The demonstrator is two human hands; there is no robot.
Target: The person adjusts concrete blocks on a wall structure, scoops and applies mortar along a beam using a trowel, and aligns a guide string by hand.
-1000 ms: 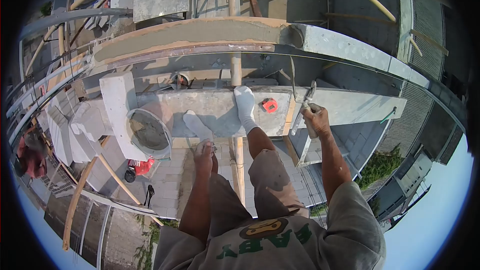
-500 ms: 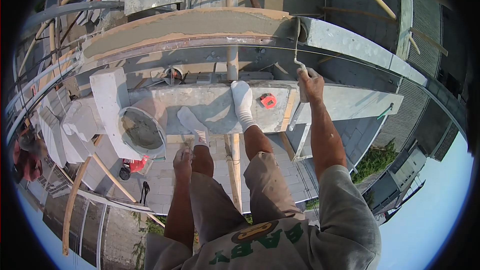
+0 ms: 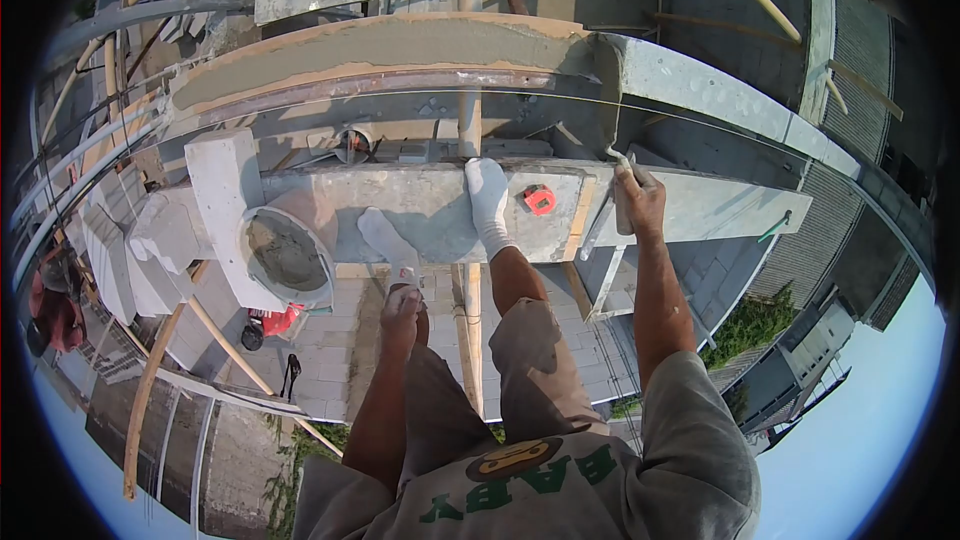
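My right hand (image 3: 641, 198) is closed around the handle of a trowel (image 3: 609, 70). Its blade stands against the end of a pale block (image 3: 700, 85), beside the wall top (image 3: 400, 48) spread with wet grey mortar. My left hand (image 3: 402, 306) hangs by my left shin, fingers curled in, with nothing visible in it. A bucket of mortar (image 3: 287, 255) stands left of my feet. On the plank (image 3: 430, 202) under my socked feet lies a red tape measure (image 3: 540, 200).
A taut string (image 3: 400, 92) runs along the near side of the wall. White blocks (image 3: 222, 190) are stacked at the left. Bamboo poles (image 3: 469, 60) stand and slope around the platform. Below lie a paved floor (image 3: 330, 360) and a red and black tool (image 3: 268, 325).
My right hand has moved right and slightly down, and the trowel blade has shifted right to the block's end. My left hand has moved right and slightly up, across my shin.
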